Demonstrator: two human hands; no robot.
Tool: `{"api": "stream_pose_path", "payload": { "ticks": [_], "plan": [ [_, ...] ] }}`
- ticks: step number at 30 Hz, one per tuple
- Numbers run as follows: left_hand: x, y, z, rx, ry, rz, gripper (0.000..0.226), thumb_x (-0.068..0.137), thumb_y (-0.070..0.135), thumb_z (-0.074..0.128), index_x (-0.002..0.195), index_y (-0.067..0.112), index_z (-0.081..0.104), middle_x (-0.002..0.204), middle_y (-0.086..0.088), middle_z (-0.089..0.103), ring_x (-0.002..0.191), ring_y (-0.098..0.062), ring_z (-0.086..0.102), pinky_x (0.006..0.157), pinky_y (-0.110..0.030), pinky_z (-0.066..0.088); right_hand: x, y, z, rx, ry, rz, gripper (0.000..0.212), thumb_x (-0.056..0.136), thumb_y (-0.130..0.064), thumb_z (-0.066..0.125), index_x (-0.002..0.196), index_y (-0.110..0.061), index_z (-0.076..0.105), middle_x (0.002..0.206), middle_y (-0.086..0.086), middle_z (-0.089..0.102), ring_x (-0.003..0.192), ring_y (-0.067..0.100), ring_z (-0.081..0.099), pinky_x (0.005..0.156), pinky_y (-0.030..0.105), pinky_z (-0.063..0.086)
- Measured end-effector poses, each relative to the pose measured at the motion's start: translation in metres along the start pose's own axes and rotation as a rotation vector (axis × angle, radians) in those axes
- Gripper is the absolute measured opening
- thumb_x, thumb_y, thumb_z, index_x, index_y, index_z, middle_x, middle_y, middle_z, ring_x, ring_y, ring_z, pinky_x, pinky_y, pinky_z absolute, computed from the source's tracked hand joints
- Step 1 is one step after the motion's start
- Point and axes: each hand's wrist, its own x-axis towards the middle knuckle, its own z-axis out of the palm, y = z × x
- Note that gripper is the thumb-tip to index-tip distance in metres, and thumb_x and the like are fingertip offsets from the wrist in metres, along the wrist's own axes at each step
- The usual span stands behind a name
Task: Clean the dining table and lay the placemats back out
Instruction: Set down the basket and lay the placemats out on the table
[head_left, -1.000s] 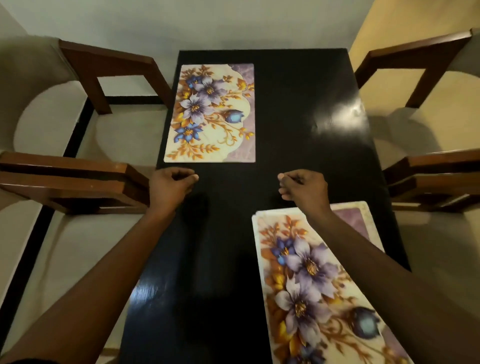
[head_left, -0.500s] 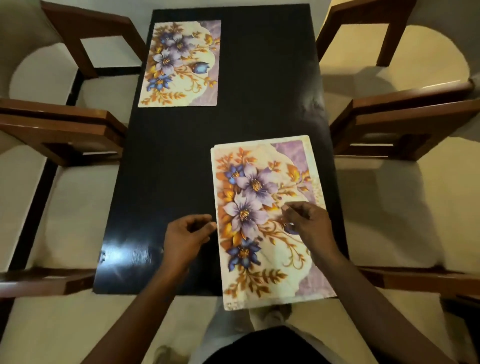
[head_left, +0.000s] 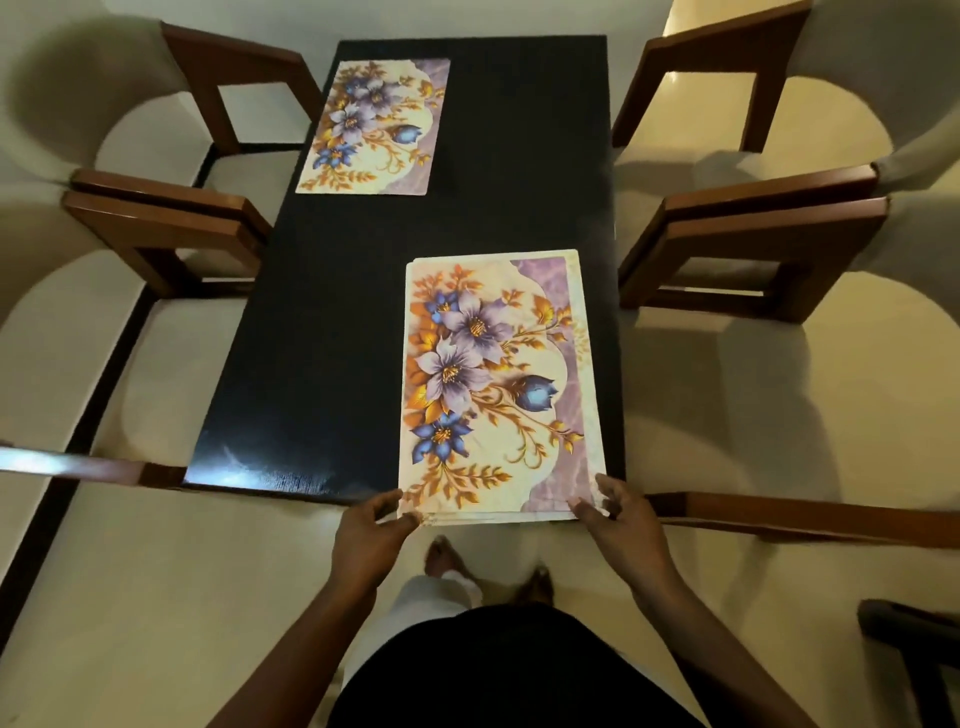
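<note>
A stack of floral placemats (head_left: 493, 384) lies on the near right part of the black dining table (head_left: 322, 322), its near edge hanging slightly over the table's front edge. My left hand (head_left: 371, 535) pinches the stack's near left corner. At the near right corner my right hand (head_left: 618, 519) touches the stack with its fingers spread along the edge. A single floral placemat (head_left: 374, 127) lies flat at the far left of the table.
Wooden chairs with pale seats stand on both sides: two on the left (head_left: 171, 223), two on the right (head_left: 753, 234). Another chair arm (head_left: 810, 517) reaches in at the near right. My feet (head_left: 447, 558) stand on the pale floor just before the table.
My view has pulled back from the table. Both hands moved from the middle of the table and the mat's surface down to the near corners of the stack.
</note>
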Motion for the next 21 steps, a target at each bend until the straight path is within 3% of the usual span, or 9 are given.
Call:
{"api": "stream_pose_path", "payload": {
  "ticks": [3, 10, 14, 18, 21],
  "plan": [
    [-0.004, -0.010, 0.007, 0.007, 0.014, -0.038, 0.043, 0.089, 0.023, 0.083, 0.130, 0.018, 0.074, 0.117, 0.002, 0.076, 0.109, -0.020, 0.071, 0.099, -0.048, 0.059, -0.006, 0.005, -0.001, -0.011, -0.018, 0.001, 0.067, 0.091, -0.037, 0.080, 0.149, -0.014, 0.055, 0.145, 0.004, 0.062, 0.128, 0.022, 0.060, 0.104, 0.042, 0.052],
    [-0.003, -0.006, 0.010, 0.018, 0.069, -0.069, 0.035, 0.089, 0.021, 0.083, 0.121, 0.010, 0.078, 0.109, -0.002, 0.078, 0.097, -0.019, 0.071, 0.075, -0.034, 0.053, -0.006, -0.001, 0.003, 0.031, -0.008, 0.019, 0.060, 0.091, -0.026, 0.080, 0.144, -0.010, 0.056, 0.142, 0.009, 0.063, 0.109, 0.017, 0.058, 0.097, 0.038, 0.052],
    [0.000, -0.004, 0.006, 0.025, 0.089, -0.056, 0.023, 0.091, 0.020, 0.081, 0.113, 0.013, 0.079, 0.104, 0.002, 0.078, 0.094, -0.015, 0.071, 0.072, -0.031, 0.052, -0.001, -0.006, 0.006, 0.078, 0.012, 0.049, 0.060, 0.091, -0.023, 0.080, 0.144, -0.009, 0.056, 0.136, 0.010, 0.064, 0.107, 0.020, 0.061, 0.090, 0.036, 0.052],
    [0.004, -0.001, -0.001, -0.097, 0.122, -0.057, 0.020, 0.094, 0.017, 0.078, 0.114, 0.014, 0.073, 0.103, -0.005, 0.078, 0.093, -0.021, 0.075, 0.083, -0.041, 0.064, 0.004, -0.012, 0.004, 0.144, 0.018, 0.064, 0.037, 0.093, -0.018, 0.078, 0.128, -0.015, 0.065, 0.112, 0.000, 0.067, 0.095, 0.010, 0.063, 0.069, 0.028, 0.054],
    [0.007, 0.009, -0.006, -0.184, 0.105, -0.049, 0.010, 0.096, 0.011, 0.075, 0.105, 0.007, 0.075, 0.091, -0.011, 0.080, 0.084, -0.025, 0.079, 0.079, -0.042, 0.066, 0.008, -0.014, 0.004, 0.125, 0.008, 0.039, 0.015, 0.095, -0.011, 0.075, 0.110, -0.012, 0.072, 0.105, 0.004, 0.073, 0.090, 0.018, 0.070, 0.069, 0.039, 0.061]
  ]
}}
